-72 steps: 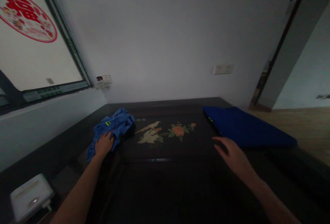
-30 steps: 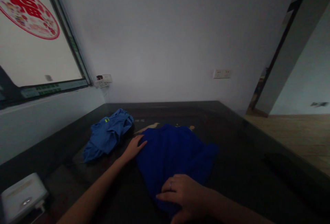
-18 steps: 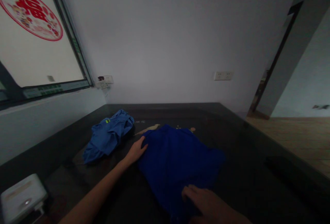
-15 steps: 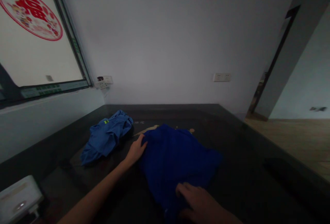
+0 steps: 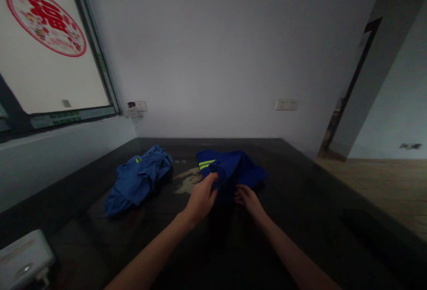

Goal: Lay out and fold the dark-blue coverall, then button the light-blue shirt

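A dark blue garment (image 5: 242,165) with yellow-green stripes at its left side lies bunched on the dark table. Its exact kind is not clear. My left hand (image 5: 202,196) is closed on the garment's near left part, lifting a fold between thumb and fingers. At the near right edge, my right hand (image 5: 247,196) pinches the cloth with curled fingers. To the left, apart from both hands, rests a crumpled lighter blue garment (image 5: 142,176) with a small yellow-green stripe.
The dark glossy table (image 5: 300,219) reaches the wall and has a pale printed pattern (image 5: 190,181). A white boxy device (image 5: 26,254) sits at the near left. A window (image 5: 50,58) is on the left; wall sockets (image 5: 286,104) are at the back.
The dark blue garment's near part has been folded away from me, baring its stripes. My left hand moved right and nearer; my right hand moved farther forward.
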{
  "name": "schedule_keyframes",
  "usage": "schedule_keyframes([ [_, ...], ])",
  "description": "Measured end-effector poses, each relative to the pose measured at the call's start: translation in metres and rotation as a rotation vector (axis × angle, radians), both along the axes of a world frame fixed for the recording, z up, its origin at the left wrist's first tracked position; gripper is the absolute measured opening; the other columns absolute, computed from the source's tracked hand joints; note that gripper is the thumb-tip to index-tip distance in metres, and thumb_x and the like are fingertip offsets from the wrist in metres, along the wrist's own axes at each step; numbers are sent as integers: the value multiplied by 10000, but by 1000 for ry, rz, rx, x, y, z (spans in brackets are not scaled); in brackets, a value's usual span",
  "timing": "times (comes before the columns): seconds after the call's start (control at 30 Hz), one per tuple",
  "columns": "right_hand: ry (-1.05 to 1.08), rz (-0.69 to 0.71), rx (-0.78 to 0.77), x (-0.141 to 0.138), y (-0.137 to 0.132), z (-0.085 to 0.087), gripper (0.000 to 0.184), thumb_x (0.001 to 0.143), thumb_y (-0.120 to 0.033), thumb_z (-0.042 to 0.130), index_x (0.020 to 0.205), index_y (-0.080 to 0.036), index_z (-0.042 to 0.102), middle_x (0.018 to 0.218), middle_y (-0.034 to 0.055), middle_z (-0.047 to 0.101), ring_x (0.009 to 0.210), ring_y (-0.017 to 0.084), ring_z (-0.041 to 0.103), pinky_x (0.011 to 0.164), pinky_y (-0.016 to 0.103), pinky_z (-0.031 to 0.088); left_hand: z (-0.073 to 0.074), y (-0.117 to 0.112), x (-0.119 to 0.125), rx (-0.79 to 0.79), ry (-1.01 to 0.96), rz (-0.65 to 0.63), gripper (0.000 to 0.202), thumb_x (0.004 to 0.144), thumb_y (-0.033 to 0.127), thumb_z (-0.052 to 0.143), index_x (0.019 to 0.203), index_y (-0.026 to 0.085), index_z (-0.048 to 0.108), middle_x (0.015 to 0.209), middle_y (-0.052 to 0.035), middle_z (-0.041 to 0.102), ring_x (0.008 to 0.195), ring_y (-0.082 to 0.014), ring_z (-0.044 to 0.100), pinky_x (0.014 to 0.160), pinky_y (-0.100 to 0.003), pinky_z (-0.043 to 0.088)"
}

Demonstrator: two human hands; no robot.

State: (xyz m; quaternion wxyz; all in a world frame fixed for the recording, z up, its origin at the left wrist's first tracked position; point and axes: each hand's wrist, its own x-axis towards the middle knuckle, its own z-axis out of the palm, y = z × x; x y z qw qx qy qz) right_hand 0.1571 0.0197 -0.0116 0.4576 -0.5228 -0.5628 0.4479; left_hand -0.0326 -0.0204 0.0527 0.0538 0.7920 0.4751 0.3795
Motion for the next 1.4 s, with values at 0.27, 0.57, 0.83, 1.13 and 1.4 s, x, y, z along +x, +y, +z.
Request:
schedule_keyframes([
  [0.27, 458, -179, -159, 61, 5, 8, 485, 758, -571, 614, 1116, -244, 583, 1086, 80, 682, 974, 238, 654, 809, 385, 540, -35, -53, 30, -27, 472, -803, 338, 795, 245, 619, 1121, 236, 530, 1116, -51, 655, 1007, -201, 608, 928, -313, 408],
  [0.57, 506, 246, -69, 27, -32, 32, 627, 753, -449, 693, 1315, -263, 485, 1256, 46, 609, 1149, 232, 566, 1033, 413, 407, -28, -33, 9, -189, -341, -217, 220, 912, 309, 454, 1053, 182, 565, 1011, -82, 640, 945, -190, 598, 828, -300, 461],
  [0.83, 170, 587, 68, 0, -57, 24, 636, 811, -605, 535, 1327, -235, 485, 1361, 66, 509, 1311, 238, 387, 1128, 430, 227, -62, -24, 17, -374, -213, -243, 320, 795, 408, 620, 1012, 172, 627, 1055, -102, 661, 996, -252, 585, 925, -373, 430],
  [1.13, 122, 465, 183, 0, -48, 27, 553, 706, -518, 704, 1138, -186, 612, 1122, 85, 656, 1056, 255, 598, 947, 385, 450, -56, -12, 12, -576, -574, -286, 485, 829, 600, 477, 824, 144, 639, 795, -33, 660, 774, -184, 570, 727, -275, 453],
  [1.4, 26, 137, 214, 9, -39, 32, 315, 750, -495, 625, 687, -189, 665, 673, 3, 646, 661, 173, 580, 634, 270, 453, -57, 0, 4, -650, -863, -167, 530, 735, 632, 585, 873, 126, 659, 785, -36, 687, 726, -182, 601, 700, -285, 468],
])
